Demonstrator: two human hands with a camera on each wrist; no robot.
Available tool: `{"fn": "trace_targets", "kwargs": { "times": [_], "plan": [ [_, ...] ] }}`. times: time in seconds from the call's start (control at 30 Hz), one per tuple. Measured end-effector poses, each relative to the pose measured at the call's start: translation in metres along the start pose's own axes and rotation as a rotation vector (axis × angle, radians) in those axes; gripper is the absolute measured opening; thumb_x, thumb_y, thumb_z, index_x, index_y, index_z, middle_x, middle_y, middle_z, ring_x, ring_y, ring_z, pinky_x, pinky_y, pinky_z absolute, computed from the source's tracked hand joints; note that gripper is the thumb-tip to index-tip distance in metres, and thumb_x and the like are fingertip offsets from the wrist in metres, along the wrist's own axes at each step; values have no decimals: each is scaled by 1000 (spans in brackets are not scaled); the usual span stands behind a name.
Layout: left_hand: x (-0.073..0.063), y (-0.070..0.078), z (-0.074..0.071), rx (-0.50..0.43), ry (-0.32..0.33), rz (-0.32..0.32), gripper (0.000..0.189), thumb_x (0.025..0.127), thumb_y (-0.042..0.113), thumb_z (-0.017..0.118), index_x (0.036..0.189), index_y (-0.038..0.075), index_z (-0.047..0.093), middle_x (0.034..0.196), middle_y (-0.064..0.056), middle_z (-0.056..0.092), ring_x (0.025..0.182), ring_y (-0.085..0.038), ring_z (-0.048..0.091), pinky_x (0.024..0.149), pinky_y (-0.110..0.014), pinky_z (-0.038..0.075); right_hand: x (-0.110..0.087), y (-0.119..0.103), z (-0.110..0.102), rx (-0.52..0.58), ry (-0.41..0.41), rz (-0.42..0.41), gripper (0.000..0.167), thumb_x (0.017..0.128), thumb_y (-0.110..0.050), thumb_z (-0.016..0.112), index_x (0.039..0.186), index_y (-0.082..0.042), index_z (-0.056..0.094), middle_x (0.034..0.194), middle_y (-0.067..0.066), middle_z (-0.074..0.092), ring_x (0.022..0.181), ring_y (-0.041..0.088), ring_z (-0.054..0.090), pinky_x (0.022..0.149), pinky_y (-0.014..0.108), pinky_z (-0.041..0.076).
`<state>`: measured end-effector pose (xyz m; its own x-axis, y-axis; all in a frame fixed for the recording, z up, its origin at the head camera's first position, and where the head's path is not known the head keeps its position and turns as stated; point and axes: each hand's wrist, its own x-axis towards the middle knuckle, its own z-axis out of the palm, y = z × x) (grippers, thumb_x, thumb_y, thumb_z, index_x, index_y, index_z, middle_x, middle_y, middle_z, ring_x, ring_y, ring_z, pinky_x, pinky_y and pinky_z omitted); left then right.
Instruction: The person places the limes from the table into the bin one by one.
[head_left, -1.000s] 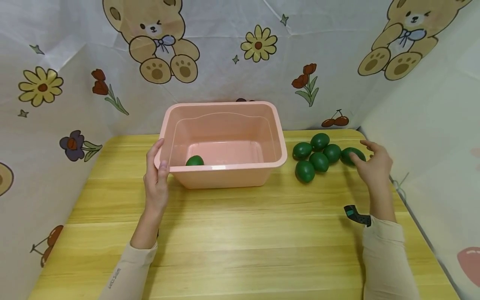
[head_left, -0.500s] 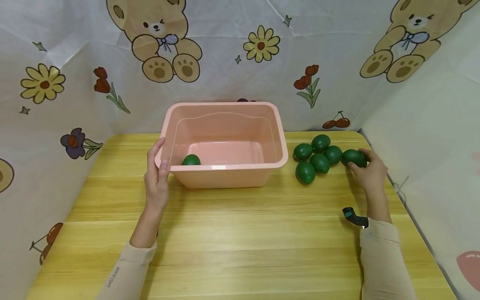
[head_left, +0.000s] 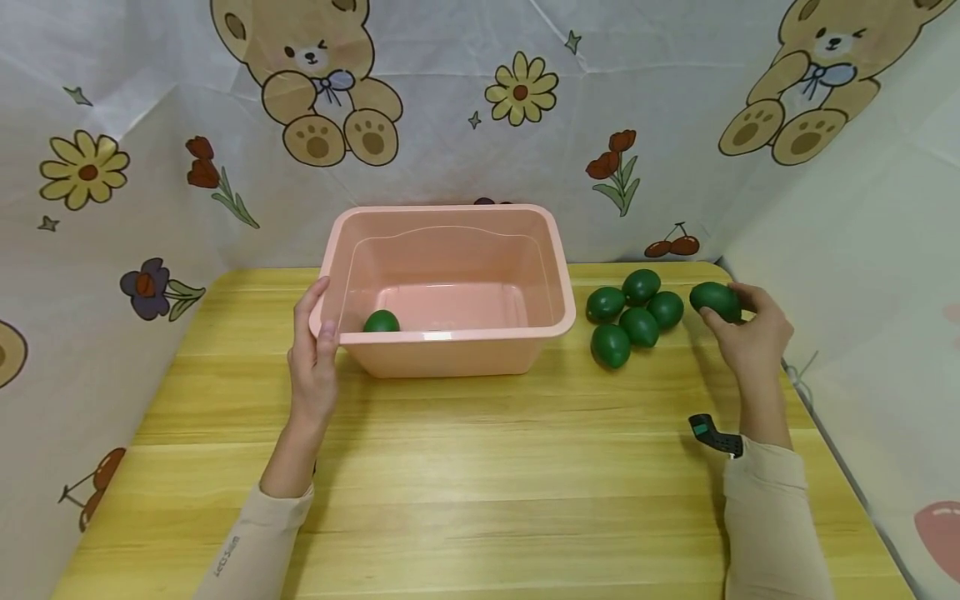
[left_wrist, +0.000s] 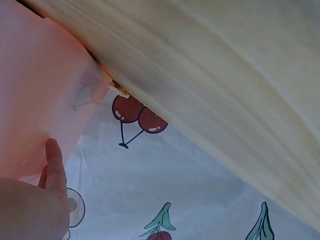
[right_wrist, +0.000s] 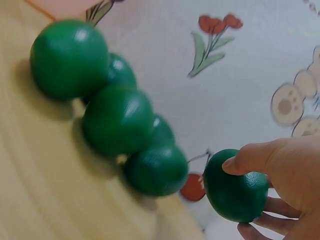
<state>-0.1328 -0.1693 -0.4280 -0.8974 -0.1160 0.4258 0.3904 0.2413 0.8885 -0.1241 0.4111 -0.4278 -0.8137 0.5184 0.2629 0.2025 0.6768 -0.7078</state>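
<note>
A pink plastic basin (head_left: 442, 357) stands at the back of the table, with one green lime (head_left: 382, 322) in its near left part. My left hand (head_left: 313, 367) grips the basin's left rim, thumb over the edge; in the left wrist view its fingers (left_wrist: 55, 162) lie along the outer wall. At the right, my right hand (head_left: 750, 333) pinches another lime (right_wrist: 235, 187) between thumb and fingers, raised off the wood. Several more limes (head_left: 639, 326) lie clustered between the basin and that hand.
The table (head_left: 480, 483) is yellow wood grain. A white cloth (head_left: 442, 83) printed with bears and flowers hangs right behind the basin, and a pale wall (head_left: 870, 333) borders the table's right edge.
My right hand has closed its fingers on the rightmost lime and lifted it up and slightly right, away from the cluster. The left hand keeps its hold on the basin.
</note>
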Motion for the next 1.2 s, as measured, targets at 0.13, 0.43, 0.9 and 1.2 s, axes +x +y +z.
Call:
{"fn": "trace_targets", "kwargs": {
  "times": [0.13,0.43,0.9,1.2],
  "plan": [
    [0,0,0,4,2,1,53,107,31,44,160,33,43,160,5,50,139,-28,55,110,-46,49,-4,-17,-7,9,24,-27,58,94,-31,77,147,-12,62,140,13,65,123,22,55,81,11,39],
    [1,0,-2,17,9,8,52,107,30,44,159,32,44,160,5,51,138,-28,56,105,-29,49,-15,-59,-12,70,19,-76,58,90,-36,82,143,-19,66,136,7,67,114,0,54,83,12,44],
    [-2,1,1,14,6,0,52,108,29,43,159,33,43,161,5,49,141,-27,54,108,-31,47,-55,-152,-4,189,-62,-394,52,87,-18,86,136,-13,71,126,9,71,110,6,60,85,9,46],
    [-1,-1,0,16,8,5,52,107,30,43,159,33,43,160,6,50,139,-28,55,109,-45,49,-75,-194,17,196,-136,-550,55,85,-20,89,136,-10,70,128,8,71,108,25,69,85,12,48]
  ]
}}
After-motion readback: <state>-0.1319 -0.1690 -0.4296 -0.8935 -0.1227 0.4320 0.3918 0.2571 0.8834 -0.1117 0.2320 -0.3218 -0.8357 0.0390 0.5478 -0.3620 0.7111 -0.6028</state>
